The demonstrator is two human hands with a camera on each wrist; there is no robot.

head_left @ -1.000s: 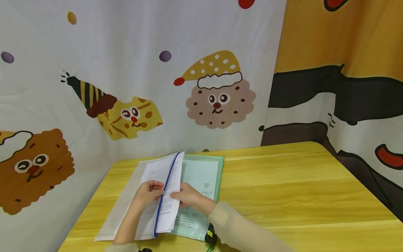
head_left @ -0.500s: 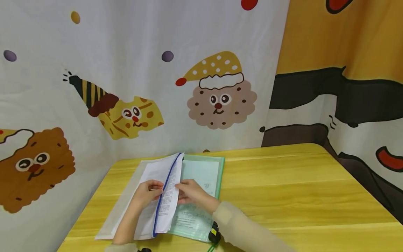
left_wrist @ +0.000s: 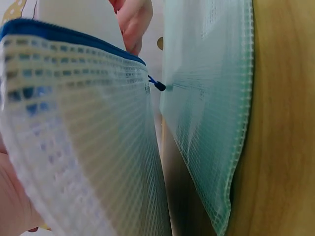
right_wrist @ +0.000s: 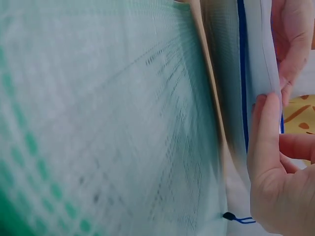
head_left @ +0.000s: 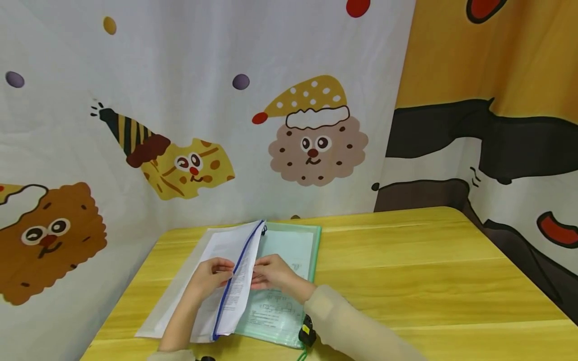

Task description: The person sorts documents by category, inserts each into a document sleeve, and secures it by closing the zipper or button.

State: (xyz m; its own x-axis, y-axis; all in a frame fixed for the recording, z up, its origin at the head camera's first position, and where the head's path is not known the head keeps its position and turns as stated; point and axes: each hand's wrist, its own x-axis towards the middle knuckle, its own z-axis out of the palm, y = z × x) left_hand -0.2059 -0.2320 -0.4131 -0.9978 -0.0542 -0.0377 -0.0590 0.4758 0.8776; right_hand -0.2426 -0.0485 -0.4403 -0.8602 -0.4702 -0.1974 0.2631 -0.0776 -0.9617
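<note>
A clear mesh zipper pouch with a blue zipper edge stands tilted over the left side of the table. White printed papers stick out past its blue edge, the rest lying inside. My left hand holds the pouch at its opening, thumb and fingers right at the blue edge. From the other side my right hand pinches the free edge of the papers, as the right wrist view also shows. Underneath, partly covered, lies a green-edged mesh pouch with printed sheets inside.
The wooden table extends to the right of the pouches. Behind it hangs a curtain with cartoon prints. A black device with a green cord is at my right sleeve. A dark zipper pull dangles from the blue zipper.
The strip of paper outside the blue edge has become narrower, and the opening has leaned slightly left. My right hand has shifted up along the papers. My left hand stays nearly in place.
</note>
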